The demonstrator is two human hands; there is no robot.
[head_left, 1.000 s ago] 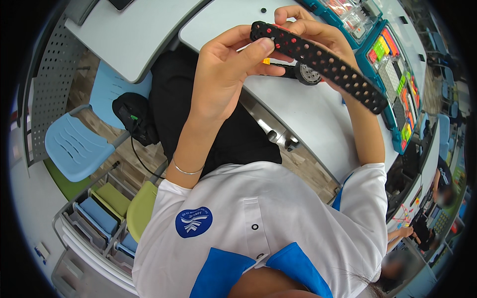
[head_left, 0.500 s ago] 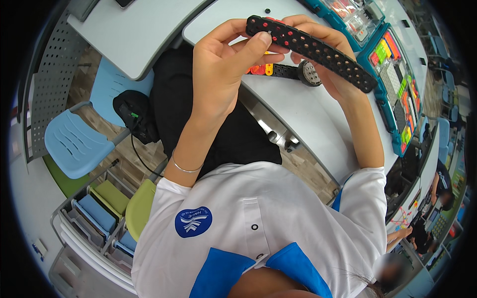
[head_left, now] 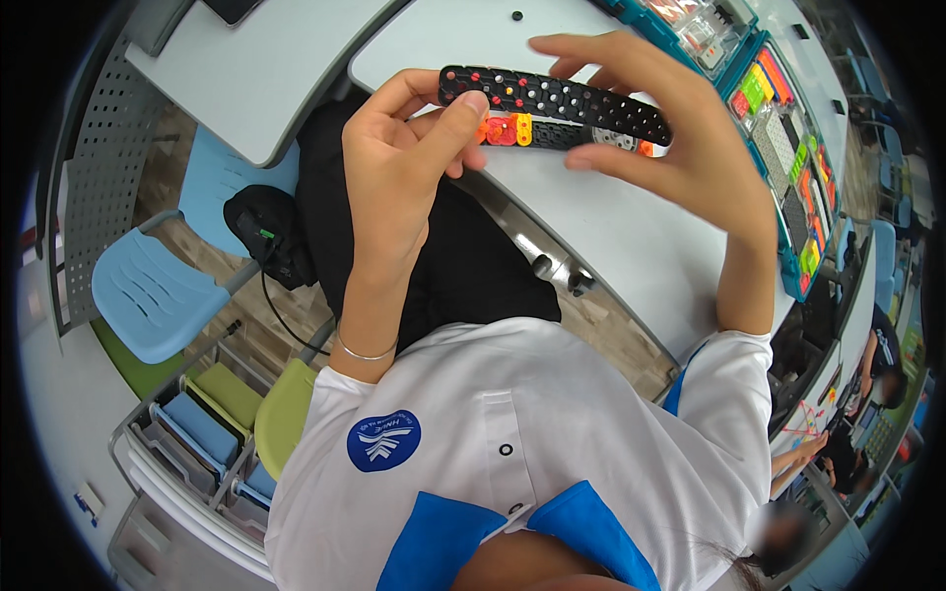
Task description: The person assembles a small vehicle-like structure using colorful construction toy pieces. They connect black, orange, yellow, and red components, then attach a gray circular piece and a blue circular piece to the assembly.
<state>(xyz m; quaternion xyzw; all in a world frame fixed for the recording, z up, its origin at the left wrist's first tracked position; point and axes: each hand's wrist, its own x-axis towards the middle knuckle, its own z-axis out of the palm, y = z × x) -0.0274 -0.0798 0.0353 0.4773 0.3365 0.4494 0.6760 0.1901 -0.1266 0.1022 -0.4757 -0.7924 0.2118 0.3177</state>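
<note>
My left hand pinches a long black perforated building plate by its left end, thumb on top. Red pegs and pale spots show in some of the plate's holes. My right hand is spread around the plate's far right end, its thumb and fingers wide apart. Whether its palm touches the plate I cannot tell. Just below the plate, on the white table, lies an assembly of red, orange and yellow pieces with a black beam and a grey wheel, partly hidden by my right hand.
Teal cases of sorted building parts stand open along the table's right side. A small black piece lies at the far edge. To the left are another white table, blue chairs and a black bag. Other people are at the far right.
The plate has shifted left and lower, turning more level. My right hand has let go of it and spread its fingers; my left hand has moved slightly left, still gripping the plate's end.
</note>
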